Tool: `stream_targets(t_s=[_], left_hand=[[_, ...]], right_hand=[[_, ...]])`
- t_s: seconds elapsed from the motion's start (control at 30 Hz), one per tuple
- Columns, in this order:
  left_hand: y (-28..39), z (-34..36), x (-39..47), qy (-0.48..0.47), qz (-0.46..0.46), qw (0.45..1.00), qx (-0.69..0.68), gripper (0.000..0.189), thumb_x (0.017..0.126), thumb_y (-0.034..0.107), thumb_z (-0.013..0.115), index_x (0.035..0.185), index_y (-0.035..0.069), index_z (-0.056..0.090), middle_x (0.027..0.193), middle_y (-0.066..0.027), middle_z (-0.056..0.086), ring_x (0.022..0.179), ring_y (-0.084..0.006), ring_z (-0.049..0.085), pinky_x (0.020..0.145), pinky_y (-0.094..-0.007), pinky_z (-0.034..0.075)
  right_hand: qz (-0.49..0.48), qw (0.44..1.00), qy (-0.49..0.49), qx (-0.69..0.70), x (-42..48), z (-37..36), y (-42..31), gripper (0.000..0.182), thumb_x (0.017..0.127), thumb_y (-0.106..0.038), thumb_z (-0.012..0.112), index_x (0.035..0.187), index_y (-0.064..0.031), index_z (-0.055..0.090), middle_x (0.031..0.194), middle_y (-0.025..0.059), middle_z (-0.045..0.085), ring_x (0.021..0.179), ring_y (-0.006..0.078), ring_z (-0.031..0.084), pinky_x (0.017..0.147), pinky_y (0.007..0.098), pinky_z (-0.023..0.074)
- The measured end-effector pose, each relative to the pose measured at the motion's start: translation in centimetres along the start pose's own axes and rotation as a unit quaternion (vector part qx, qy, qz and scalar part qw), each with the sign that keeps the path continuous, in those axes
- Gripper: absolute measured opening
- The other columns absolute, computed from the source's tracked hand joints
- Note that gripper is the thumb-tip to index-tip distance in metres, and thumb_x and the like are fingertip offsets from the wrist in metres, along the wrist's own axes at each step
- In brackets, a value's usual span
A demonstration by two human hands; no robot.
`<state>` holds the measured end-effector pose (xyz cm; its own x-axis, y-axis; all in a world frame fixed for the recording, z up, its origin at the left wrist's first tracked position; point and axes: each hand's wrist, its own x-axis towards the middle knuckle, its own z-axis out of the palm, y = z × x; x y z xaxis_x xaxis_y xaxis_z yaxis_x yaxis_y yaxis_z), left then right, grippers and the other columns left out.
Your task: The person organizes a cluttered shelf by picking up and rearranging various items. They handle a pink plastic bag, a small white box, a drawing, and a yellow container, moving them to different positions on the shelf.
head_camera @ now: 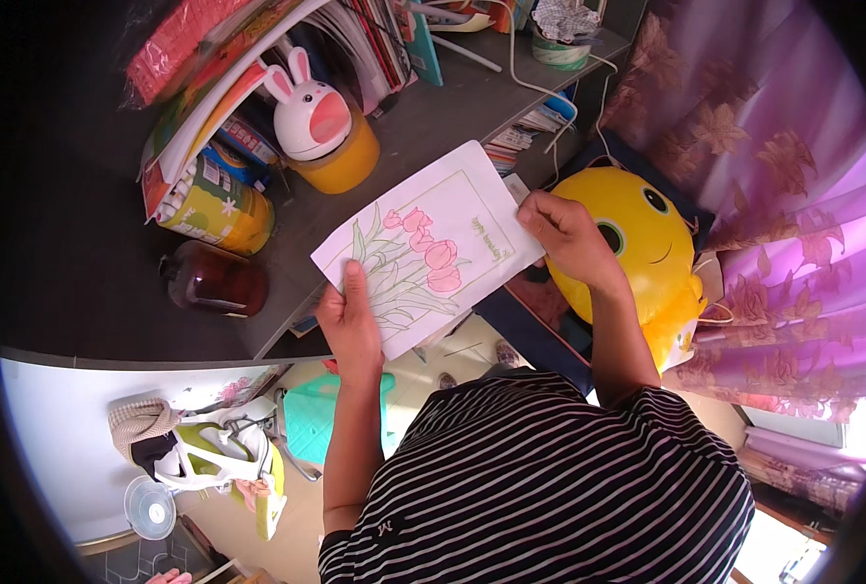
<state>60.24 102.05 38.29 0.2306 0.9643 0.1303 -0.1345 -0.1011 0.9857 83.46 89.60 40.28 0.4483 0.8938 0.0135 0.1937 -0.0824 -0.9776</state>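
Observation:
A white sheet of paper (pixel 411 292) with a drawing of pink tulips, green leaves and a thin frame line is held up in front of me. My left hand (pixel 352 321) grips its lower left edge, thumb on top. At the opposite end my right hand (pixel 568 233) pinches the paper's right edge between thumb and curled fingers. Some small green lettering runs along the drawing's right side. The fingers beneath the sheet are hidden on both hands.
Along the dark desk (pixel 418 117) stand a rabbit-headed container (pixel 316 120), a yellow-green tin (pixel 221 208), a brown bottle (pixel 217 281) and upright books (pixel 374 44). To my right sits a large yellow toy (pixel 615 233) before a purple curtain (pixel 761 146). A turquoise stool (pixel 316 412) stands below.

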Motion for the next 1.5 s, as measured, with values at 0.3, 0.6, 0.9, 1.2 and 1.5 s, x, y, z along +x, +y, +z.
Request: stream_targets(t_s=[0.3,0.6,0.9,1.2,1.5], left_hand=[[-1.4,0.4,-1.4,0.039,0.048,0.997,0.042,0.039,0.101,0.025,0.051,0.075,-0.003,0.058,0.066,0.0033,0.053,0.064,-0.0043,0.043,0.056,-0.0240,0.035],[-6.9,-4.8,-5.6,-0.253,-0.139,0.950,0.123,0.042,0.100,0.034,0.048,0.098,-0.006,0.060,0.095,-0.0123,0.063,0.091,-0.0184,0.058,0.080,-0.0343,0.045],[-4.7,-2.3,-3.8,-0.295,-0.199,0.928,-0.113,0.056,0.098,0.038,0.051,0.132,-0.007,0.047,0.131,-0.0120,0.054,0.119,-0.0191,0.050,0.100,-0.0332,0.039],[-5.0,-1.7,-4.2,-0.201,-0.268,0.931,-0.148,0.040,0.100,0.020,0.050,0.131,-0.005,0.047,0.128,-0.0129,0.056,0.115,-0.0222,0.056,0.098,-0.0367,0.043],[-1.8,-0.7,-4.2,-0.182,-0.348,0.897,-0.202,0.042,0.099,0.020,0.051,0.132,-0.005,0.046,0.129,-0.0154,0.055,0.118,-0.0267,0.055,0.099,-0.0400,0.044]], right_hand=[[-0.142,0.980,0.139,-0.033,2.4,4.4,2.0,0.030,0.094,-0.023,0.061,0.079,0.0024,0.054,0.061,0.0079,0.049,0.060,0.0081,0.042,0.053,0.0287,0.0378],[-0.107,0.973,-0.204,-0.035,9.5,-1.6,1.4,0.038,0.095,-0.035,0.060,0.098,0.0012,0.070,0.077,0.0017,0.067,0.071,0.0048,0.056,0.062,0.0248,0.0476],[-0.114,0.936,-0.310,-0.122,10.8,0.2,-1.0,0.042,0.096,-0.038,0.059,0.078,-0.0010,0.065,0.061,-0.0046,0.053,0.061,0.0032,0.046,0.054,0.0252,0.0401],[-0.163,0.943,-0.254,-0.137,11.7,0.5,-1.7,0.046,0.095,-0.037,0.060,0.067,-0.0019,0.052,0.057,-0.0033,0.039,0.058,0.0035,0.037,0.051,0.0273,0.0346],[-0.148,0.968,-0.196,-0.044,11.3,1.2,-0.6,0.044,0.097,-0.030,0.060,0.064,-0.0041,0.044,0.060,-0.0082,0.033,0.059,0.0002,0.032,0.049,0.0238,0.0293]])
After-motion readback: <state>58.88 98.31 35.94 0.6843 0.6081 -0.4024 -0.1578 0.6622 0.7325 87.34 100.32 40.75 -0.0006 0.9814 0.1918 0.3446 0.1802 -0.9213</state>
